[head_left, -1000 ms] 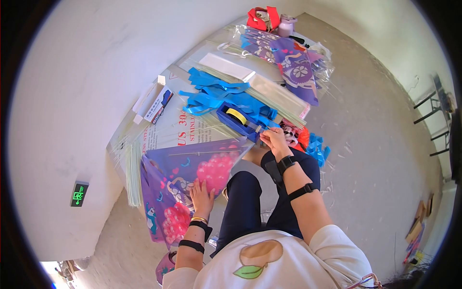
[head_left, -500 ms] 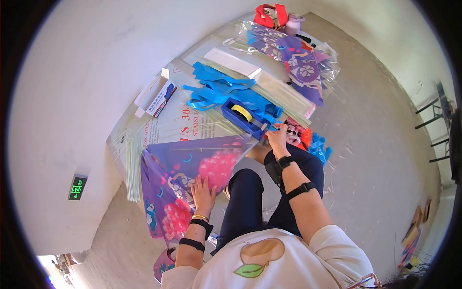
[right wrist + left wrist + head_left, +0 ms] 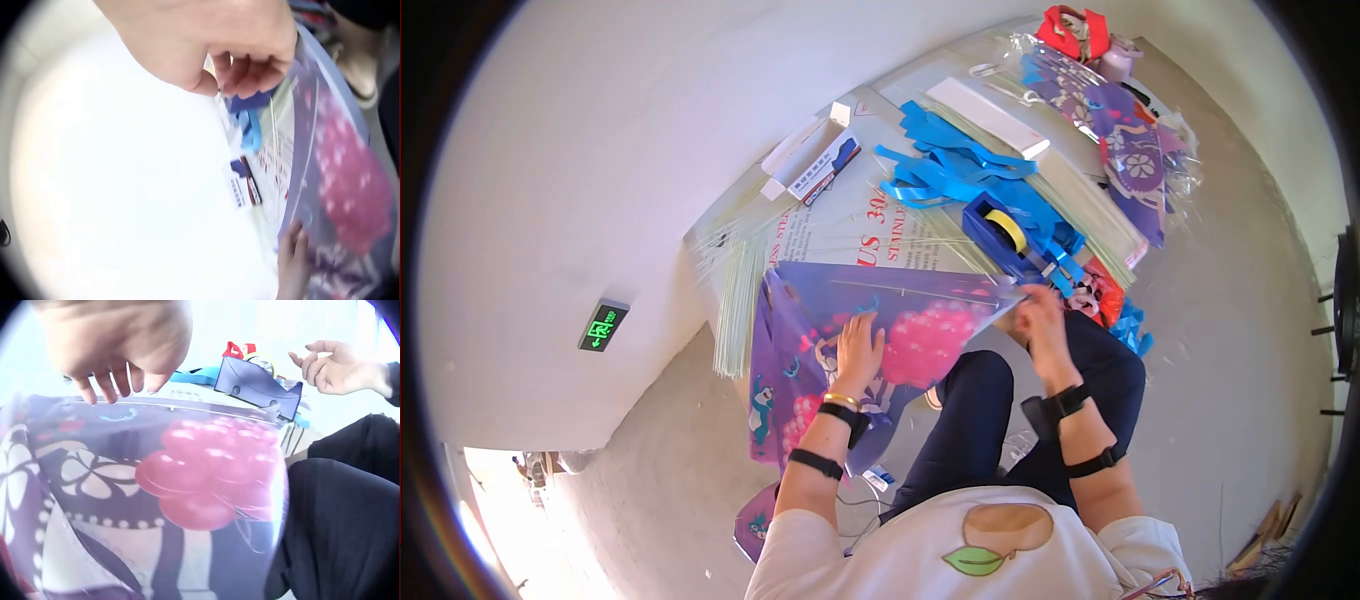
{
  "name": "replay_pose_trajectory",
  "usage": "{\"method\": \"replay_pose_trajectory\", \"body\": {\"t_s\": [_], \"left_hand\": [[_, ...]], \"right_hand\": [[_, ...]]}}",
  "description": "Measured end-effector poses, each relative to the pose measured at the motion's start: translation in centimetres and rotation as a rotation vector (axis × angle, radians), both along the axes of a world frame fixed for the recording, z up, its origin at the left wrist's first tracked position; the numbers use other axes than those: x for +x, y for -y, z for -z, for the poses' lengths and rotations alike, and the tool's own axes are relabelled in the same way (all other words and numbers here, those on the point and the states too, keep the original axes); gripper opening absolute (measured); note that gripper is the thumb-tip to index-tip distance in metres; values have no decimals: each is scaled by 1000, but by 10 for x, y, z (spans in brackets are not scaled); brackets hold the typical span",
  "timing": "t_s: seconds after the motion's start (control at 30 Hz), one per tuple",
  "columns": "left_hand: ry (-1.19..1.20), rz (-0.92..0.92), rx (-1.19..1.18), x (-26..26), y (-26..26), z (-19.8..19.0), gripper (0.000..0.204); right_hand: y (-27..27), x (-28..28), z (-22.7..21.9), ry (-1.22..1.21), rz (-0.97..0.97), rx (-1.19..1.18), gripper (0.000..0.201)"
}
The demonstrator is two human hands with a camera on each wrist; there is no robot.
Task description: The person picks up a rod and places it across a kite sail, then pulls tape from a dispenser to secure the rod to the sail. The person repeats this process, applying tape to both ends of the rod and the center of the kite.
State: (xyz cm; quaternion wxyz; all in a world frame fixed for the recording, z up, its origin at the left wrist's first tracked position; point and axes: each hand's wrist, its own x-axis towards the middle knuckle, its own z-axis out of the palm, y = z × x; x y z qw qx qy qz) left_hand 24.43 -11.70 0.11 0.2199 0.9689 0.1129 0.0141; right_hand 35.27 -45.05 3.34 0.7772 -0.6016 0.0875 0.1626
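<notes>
A purple kite [image 3: 820, 300], printed with pink balloons, lies over the near edge of the table with a thin rod along its upper side. My left hand [image 3: 858, 355] rests on it with straight fingers. In the left wrist view, the fingers of my left hand [image 3: 119, 350] point toward the rod. My right hand [image 3: 1040, 325] is by the kite's right corner, thumb and fingertips pinching a small piece of clear tape that barely shows. Just beyond stands a blue tape dispenser [image 3: 1000, 235] with a yellow-cored roll.
Blue ribbons [image 3: 960, 160] lie heaped behind the dispenser. Bundles of thin rods [image 3: 742, 310] are at the left and under a long clear packet [image 3: 1090, 195]. An open white box [image 3: 810, 165] sits at the back left. More purple kites [image 3: 1135, 150] lie at the far right.
My right hand has left the dispenser's cutting end, where it drew out tape, and moved toward the kite's right corner. The left hand stays on the kite. The head view has turned.
</notes>
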Motion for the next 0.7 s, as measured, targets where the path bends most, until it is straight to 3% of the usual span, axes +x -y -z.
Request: {"method": "replay_pose_trajectory", "body": {"t_s": [0.07,0.13,0.23,0.4,0.7], "left_hand": [[81,57,80,19,-15,7,47],[132,145,141,35,-22,12,53],[37,162,213,50,-31,23,63],[-36,137,225,55,-35,21,72],[-38,187,247,60,-37,16,74]], "right_hand": [[-47,-15,-1,-253,-194,407,29],[-89,-15,14,-503,-332,604,36],[-141,-9,37,-648,-423,693,40],[-195,1,64,-775,-413,741,35],[-217,2,87,-861,-345,767,35]]}}
